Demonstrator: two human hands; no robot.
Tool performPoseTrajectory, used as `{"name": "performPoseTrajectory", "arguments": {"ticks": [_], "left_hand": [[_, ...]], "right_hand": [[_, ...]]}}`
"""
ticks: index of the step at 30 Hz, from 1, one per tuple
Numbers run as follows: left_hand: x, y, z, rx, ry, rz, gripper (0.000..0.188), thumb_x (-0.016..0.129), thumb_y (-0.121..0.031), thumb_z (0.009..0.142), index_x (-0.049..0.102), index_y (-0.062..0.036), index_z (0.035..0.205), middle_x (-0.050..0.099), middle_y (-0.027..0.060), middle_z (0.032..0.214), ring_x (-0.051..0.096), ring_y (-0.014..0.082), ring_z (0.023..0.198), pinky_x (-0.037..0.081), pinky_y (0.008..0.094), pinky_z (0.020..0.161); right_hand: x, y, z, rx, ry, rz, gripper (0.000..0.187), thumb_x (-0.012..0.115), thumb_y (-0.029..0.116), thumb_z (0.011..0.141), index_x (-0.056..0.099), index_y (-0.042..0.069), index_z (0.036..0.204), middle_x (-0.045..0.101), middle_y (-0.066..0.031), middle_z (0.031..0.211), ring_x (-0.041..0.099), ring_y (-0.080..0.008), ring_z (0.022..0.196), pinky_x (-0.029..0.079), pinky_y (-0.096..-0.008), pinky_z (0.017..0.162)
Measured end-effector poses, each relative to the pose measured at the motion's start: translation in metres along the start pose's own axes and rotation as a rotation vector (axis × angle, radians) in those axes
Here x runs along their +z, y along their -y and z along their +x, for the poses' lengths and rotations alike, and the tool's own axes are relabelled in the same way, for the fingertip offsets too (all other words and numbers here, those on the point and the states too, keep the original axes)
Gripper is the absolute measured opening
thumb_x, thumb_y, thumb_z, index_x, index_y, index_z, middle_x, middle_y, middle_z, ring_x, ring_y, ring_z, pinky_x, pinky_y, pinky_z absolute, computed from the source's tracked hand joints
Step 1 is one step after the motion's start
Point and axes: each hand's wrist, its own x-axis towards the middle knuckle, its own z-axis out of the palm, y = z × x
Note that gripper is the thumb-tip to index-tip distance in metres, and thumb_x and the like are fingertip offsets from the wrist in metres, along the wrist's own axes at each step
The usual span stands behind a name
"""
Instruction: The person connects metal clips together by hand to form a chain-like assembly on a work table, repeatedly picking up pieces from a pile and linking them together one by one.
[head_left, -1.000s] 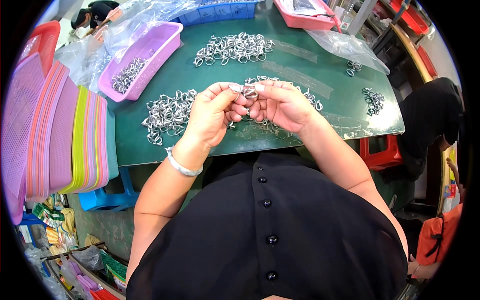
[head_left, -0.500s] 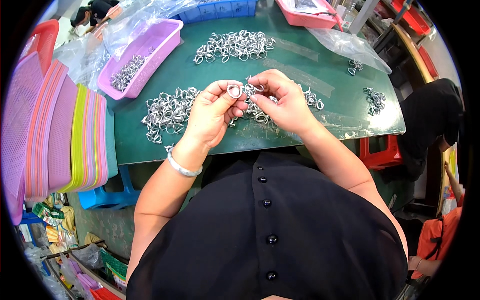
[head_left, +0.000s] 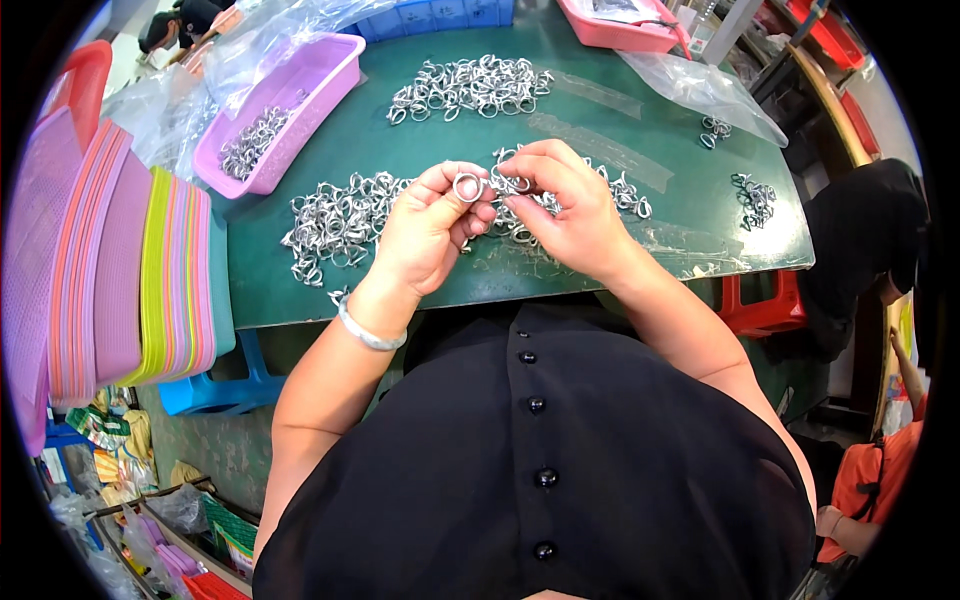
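Observation:
My left hand [head_left: 425,225] pinches a silver-coloured metal ring [head_left: 467,187] between thumb and forefinger, with its other fingers curled. Just to the right, my right hand [head_left: 575,210] has its thumb and forefinger around another metal ring [head_left: 512,184], which overlaps the pile behind it in view. Loose rings [head_left: 340,225] lie heaped to the left of my hands, and more show behind and between them. Farther back sits a separate heap of similar rings [head_left: 470,88]. My hands are close together above the table's near edge.
The green table [head_left: 400,292] carries a purple basket [head_left: 335,85] with rings, a blue bin [head_left: 435,15] and a pink tray [head_left: 625,35]. Small ring clusters [head_left: 755,200] lie at the right. Stacked colourful baskets [head_left: 125,260] stand left. Another person [head_left: 865,240] is beyond the table's right end.
My right thumb and forefinger have spread farther apart and shifted slightly right, away from the ring in my left hand. My left hand keeps its pinch almost in place.

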Motion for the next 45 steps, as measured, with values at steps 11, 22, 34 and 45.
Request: {"name": "performPoseTrajectory", "arguments": {"ticks": [11,22,34,45], "left_hand": [[-0.007,-0.006,0.026,0.43,0.097,1.61,0.028,0.048,0.002,0.068,0.061,-0.0033,0.092,0.059,0.0114,0.093,0.053,0.0279,0.09,0.042,0.0353,0.079],[-0.02,-0.006,0.146,0.438,0.009,1.851,0.03,0.054,-0.012,0.075,0.057,-0.0125,0.105,0.058,0.0122,0.09,0.054,0.0299,0.085,0.044,0.0383,0.076],[-0.01,0.005,0.162,0.749,0.112,2.037,0.01,0.058,-0.016,0.072,0.06,-0.011,0.079,0.053,0.0078,0.078,0.053,0.0265,0.081,0.044,0.0386,0.067],[-0.012,-0.002,0.17,0.602,0.047,2.011,0.009,0.057,-0.013,0.073,0.059,-0.0071,0.079,0.056,0.0078,0.078,0.056,0.0236,0.076,0.045,0.035,0.066]], "right_hand": [[-0.042,-0.065,0.022,0.098,0.305,-0.482,0.025,0.06,0.023,0.072,0.06,0.008,0.091,0.058,-0.0094,0.091,0.052,-0.0276,0.089,0.039,-0.0385,0.077],[-0.019,-0.146,0.079,0.402,0.407,-0.466,0.028,0.061,0.01,0.069,0.058,0.008,0.096,0.06,-0.0144,0.092,0.057,-0.0291,0.088,0.045,-0.0361,0.076],[-0.056,-0.127,0.045,0.608,0.212,0.307,0.011,0.062,0.002,0.073,0.056,-0.001,0.082,0.058,-0.0018,0.075,0.053,-0.0062,0.068,0.044,-0.0197,0.062],[-0.055,-0.128,0.029,0.542,0.094,0.188,0.013,0.057,0.003,0.075,0.057,-0.001,0.087,0.059,-0.005,0.076,0.055,-0.0096,0.068,0.045,-0.0235,0.063]]}}
